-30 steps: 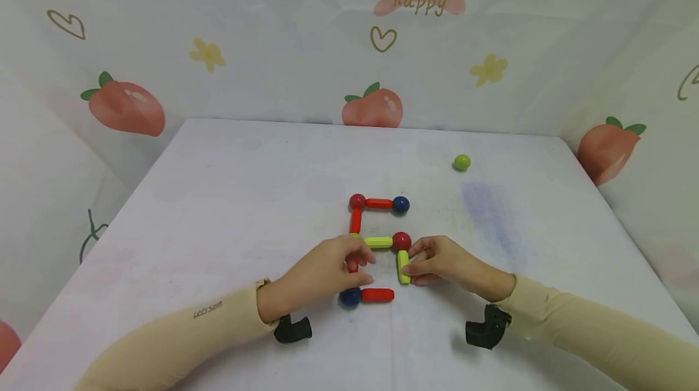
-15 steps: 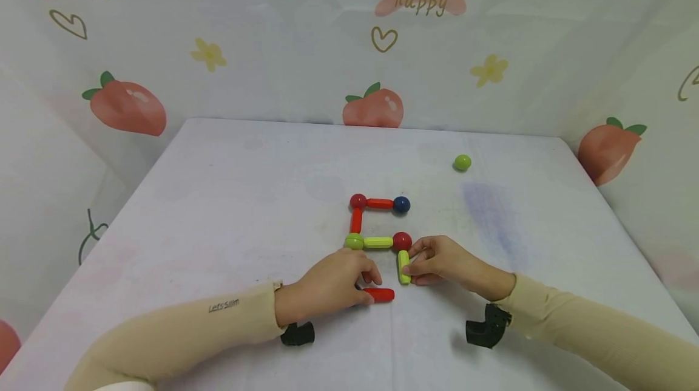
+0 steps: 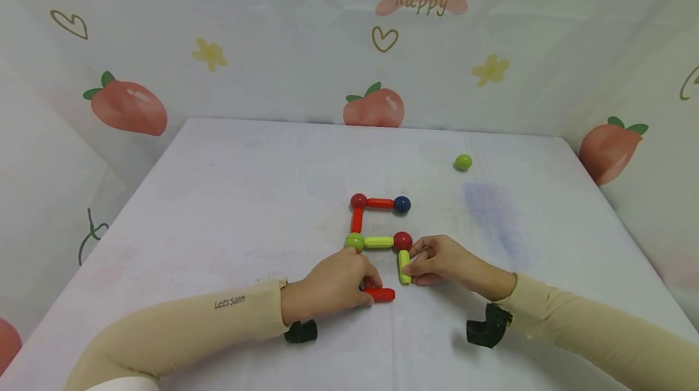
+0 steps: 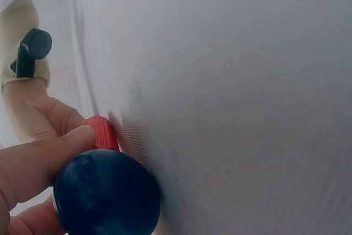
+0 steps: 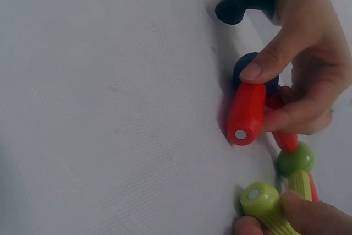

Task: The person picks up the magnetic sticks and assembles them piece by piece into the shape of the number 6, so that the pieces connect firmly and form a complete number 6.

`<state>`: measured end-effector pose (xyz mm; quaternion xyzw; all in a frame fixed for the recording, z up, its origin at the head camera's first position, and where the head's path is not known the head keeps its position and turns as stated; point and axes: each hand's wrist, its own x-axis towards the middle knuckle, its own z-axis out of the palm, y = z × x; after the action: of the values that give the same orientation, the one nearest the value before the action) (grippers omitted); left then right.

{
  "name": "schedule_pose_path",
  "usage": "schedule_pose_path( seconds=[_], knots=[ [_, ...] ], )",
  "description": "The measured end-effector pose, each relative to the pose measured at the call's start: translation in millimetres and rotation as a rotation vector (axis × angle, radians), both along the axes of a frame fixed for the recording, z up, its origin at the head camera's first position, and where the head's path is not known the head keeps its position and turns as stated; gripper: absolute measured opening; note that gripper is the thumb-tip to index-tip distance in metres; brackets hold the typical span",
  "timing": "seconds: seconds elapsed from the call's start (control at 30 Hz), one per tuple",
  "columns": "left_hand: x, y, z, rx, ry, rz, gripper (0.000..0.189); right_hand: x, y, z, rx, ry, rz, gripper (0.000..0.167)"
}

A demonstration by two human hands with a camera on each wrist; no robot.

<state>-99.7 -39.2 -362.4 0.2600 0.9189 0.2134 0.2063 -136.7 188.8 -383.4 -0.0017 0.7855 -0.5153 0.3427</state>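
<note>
Red, blue and yellow-green magnetic sticks and balls form a joined figure on the white table. My left hand pinches a red magnetic stick between thumb and fingers, at its end by a dark blue ball. In the head view this hand covers most of that ball. My right hand pinches a yellow-green magnetic stick, whose far end meets a red ball. The right wrist view shows round metal discs on the near ends of both held sticks.
Beyond the hands, a green ball, a second yellow-green stick, another red ball, a red stick and a blue ball continue the figure. A loose green ball lies at the back right.
My left hand has moved down from beside the green ball to the lower blue ball and taken hold of the red stick there. My right hand stays in place on the yellow-green stick.
</note>
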Motion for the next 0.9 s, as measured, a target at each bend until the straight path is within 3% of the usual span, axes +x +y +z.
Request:
schedule_pose_path(
  seconds=[0.47, 0.63, 0.9],
  knots=[
    [0.6, -1.1, 1.4, 0.021, -0.012, 0.005, 0.018, -6.7, 17.4, 8.9, -0.059, -0.071, 0.055, 0.041],
    [0.8, -0.8, 1.5, 0.022, -0.015, 0.013, 0.017, -19.2, 32.8, 23.7, -0.064, 0.022, 0.067, 0.048],
    [1.1, -1.2, 2.6, 0.025, -0.014, 0.011, 0.016, -45.1, 57.4, 60.0, -0.098, 0.273, 0.033, 0.055]
  ],
)
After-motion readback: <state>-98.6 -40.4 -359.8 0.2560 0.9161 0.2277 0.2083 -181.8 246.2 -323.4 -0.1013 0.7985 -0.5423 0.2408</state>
